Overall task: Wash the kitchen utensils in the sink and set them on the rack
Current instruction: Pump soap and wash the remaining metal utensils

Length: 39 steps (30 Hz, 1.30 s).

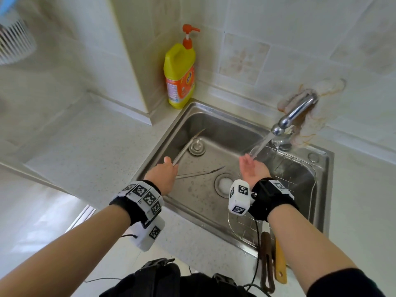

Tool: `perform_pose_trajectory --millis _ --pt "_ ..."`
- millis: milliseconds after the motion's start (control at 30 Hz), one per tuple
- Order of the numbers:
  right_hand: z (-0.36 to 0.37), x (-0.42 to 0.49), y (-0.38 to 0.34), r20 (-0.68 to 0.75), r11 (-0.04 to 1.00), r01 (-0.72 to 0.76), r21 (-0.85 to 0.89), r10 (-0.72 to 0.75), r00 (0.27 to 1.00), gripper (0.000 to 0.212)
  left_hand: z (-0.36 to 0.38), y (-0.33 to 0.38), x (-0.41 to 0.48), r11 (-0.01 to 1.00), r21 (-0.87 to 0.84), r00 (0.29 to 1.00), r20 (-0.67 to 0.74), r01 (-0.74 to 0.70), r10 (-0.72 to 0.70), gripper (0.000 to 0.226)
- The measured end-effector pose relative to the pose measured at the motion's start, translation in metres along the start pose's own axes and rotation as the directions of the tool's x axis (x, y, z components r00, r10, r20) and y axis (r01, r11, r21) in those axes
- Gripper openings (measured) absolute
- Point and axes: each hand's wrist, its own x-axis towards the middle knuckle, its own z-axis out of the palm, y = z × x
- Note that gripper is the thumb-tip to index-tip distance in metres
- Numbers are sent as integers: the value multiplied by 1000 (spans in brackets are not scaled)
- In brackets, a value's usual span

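Metal utensils (199,173) in steel sink (224,126)

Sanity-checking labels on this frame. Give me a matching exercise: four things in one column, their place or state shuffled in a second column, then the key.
Things
1. left hand
2. right hand
3. detergent bottle
4. brown-handled utensil

Places or states
A. stands on the counter at the back corner of the sink
B. rests at the near end of the wire rack, handle out over the sink's near edge
C. grips a metal utensil inside the sink
D. open, palm up, under water running from the faucet

Pairs: 1-C, 2-D, 3-A, 4-B
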Motion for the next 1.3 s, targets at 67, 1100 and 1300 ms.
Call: perform_pose_trajectory --millis 67,1100,1300 --pt "8 -13 7 107 965 77 -250 -51 993 37 4 4 3 997 -48 998 14 59 -58 34" --pt "50 -67 49 903 -433 810 -396 -23 429 49 -9 38 13 476 -650 717 695 593 54 40" --pt "44 -50 24 753 -390 665 -637 -126 646 47 -8 30 9 544 -610 730 684 577 -7 36"
